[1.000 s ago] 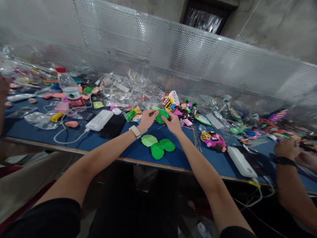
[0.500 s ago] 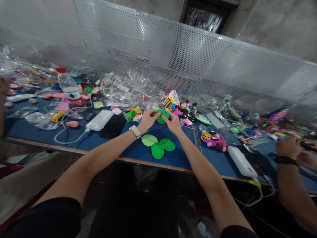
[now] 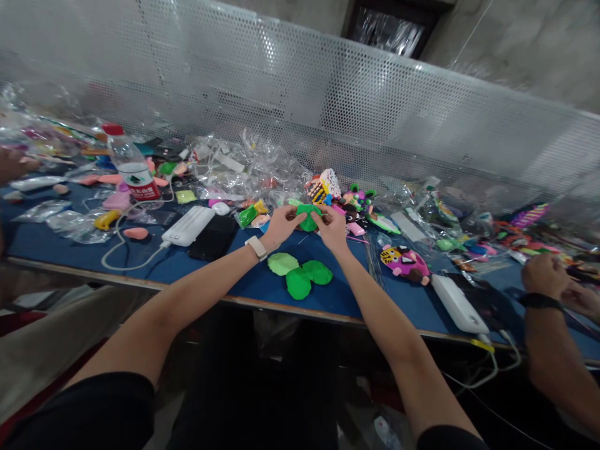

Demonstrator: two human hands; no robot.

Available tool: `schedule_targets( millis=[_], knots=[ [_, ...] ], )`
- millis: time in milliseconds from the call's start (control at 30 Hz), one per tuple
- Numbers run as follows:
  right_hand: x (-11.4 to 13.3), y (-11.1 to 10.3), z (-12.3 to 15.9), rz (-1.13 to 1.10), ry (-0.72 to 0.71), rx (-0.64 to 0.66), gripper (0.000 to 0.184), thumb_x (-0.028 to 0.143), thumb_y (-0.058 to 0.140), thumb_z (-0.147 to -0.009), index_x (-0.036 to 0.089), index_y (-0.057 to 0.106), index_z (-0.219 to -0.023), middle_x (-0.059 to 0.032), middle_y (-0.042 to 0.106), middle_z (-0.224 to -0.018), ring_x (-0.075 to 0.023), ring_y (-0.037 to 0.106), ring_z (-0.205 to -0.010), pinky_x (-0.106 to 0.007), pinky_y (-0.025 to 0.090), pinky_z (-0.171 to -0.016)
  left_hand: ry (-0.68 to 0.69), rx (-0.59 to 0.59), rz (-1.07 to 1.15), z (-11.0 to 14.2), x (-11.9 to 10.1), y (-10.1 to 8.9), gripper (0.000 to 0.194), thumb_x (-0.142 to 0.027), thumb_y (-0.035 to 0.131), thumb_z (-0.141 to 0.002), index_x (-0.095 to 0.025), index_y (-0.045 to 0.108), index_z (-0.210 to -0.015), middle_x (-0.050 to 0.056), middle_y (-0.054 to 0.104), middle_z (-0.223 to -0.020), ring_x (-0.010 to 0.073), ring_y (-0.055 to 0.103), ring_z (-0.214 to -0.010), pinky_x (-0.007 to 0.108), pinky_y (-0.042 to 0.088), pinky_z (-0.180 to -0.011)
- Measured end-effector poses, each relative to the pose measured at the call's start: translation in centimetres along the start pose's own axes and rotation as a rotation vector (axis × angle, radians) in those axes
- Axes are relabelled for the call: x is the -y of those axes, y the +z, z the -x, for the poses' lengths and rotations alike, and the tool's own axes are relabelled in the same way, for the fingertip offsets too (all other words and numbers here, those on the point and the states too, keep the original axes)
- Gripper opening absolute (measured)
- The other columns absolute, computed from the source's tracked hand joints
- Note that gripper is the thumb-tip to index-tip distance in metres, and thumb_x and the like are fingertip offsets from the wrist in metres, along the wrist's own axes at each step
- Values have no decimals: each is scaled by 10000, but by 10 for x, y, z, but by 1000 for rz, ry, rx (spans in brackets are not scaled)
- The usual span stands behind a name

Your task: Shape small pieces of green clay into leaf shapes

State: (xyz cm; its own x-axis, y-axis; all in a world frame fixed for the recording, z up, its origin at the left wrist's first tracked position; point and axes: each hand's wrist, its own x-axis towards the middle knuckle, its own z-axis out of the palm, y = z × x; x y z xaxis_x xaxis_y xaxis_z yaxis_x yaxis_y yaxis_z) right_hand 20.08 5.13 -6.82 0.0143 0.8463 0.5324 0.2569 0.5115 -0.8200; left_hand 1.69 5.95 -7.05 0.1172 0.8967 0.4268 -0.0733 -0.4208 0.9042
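Observation:
Both my hands meet over the blue table point(image 3: 70, 247) on a small green clay piece point(image 3: 307, 217). My left hand point(image 3: 281, 223), with a pale watch on its wrist, pinches the piece's left side. My right hand point(image 3: 332, 228) is closed on its right side and seems to hold a thin needle-like tool. Just in front of my hands lie flattened green clay pieces point(image 3: 300, 275), one lighter and two darker, touching each other on the table.
A pink tiger clay figure point(image 3: 405, 262), white power banks point(image 3: 188, 226) point(image 3: 458, 304) with cables, a black phone point(image 3: 213, 237), a water bottle point(image 3: 130, 166), crumpled clear wrappers point(image 3: 244, 172) and colourful clay bits crowd the table. Another person's hands point(image 3: 548, 278) work at the right. A perforated metal screen stands behind.
My hands and the green piece have shifted very slightly up and away; my right hand closed in tighter on the piece. The person at the right moved their hands a little.

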Motion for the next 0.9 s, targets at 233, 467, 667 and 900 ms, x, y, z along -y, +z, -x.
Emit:
schedule_targets(
  millis=[233,467,667,900],
  knots=[
    [7,-2,2,162,-204,-37,539,683,695,-1004,226,873,-1227,-137,845,-1220,-299,804,-1035,-461,689,-900,-42,5,75,3,-5,2,561,-668,920,-770,-155,740,-909,46,721,-850,190,705,-803,307,660,-668],
    [13,-5,2,239,-240,45,403,587,676,-1044,293,890,-1219,-102,840,-1225,-311,778,-1112,-492,645,-1041,-68,-6,84,6,-12,1,608,-731,823,-865,-156,810,-1065,70,776,-955,203,729,-804,296,672,-583],
    [16,-8,1,257,-267,102,425,611,649,-1052,301,890,-1214,-106,832,-1203,-316,757,-1149,-502,600,-1107,-70,-5,33,4,-11,0,503,-611,873,-865,-144,826,-1046,97,811,-1052,205,741,-821,308,686,-599],
    [9,-4,-3,63,-95,76,658,797,632,-982,210,862,-1172,-141,852,-1220,-330,789,-1078,-471,626,-960,-62,-37,11,6,-15,2,447,-556,881,-874,-142,814,-1027,96,798,-1032,207,746,-836,322,706,-633]
  ],
)
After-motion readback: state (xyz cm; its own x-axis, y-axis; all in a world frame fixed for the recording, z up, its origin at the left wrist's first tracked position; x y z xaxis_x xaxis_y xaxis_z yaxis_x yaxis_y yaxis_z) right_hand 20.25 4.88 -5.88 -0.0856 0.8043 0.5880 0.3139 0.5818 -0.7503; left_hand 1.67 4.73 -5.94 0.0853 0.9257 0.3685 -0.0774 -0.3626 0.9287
